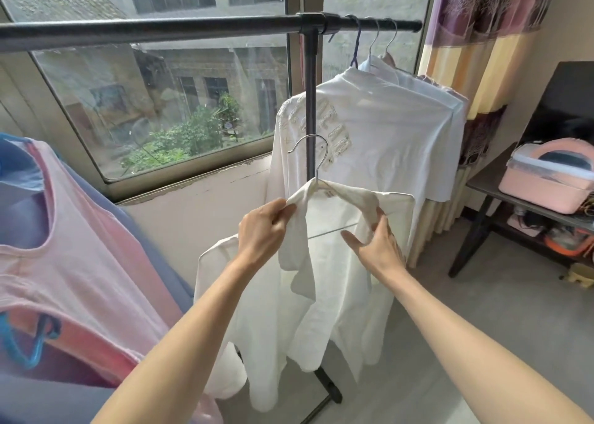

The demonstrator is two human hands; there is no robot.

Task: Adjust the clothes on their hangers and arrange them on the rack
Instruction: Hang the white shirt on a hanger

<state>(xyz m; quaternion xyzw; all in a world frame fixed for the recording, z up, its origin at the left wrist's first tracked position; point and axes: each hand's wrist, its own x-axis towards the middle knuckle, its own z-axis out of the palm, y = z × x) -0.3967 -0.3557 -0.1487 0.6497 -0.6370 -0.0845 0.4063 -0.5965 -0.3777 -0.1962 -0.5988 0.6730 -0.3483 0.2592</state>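
below the rack [205, 29], hands [266, 227] [377, 243] gripping white shirt [321, 295] on hanger [313, 163]

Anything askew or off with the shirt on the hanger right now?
Yes. The white shirt sits unevenly on the metal hanger: the collar is bunched up, and the hanger is off the rack bar. The left hand and right hand both grip the collar.

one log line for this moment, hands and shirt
left hand: grips collar | right hand: grips collar | shirt: on hanger, off rail | rail: three garments hung at right end
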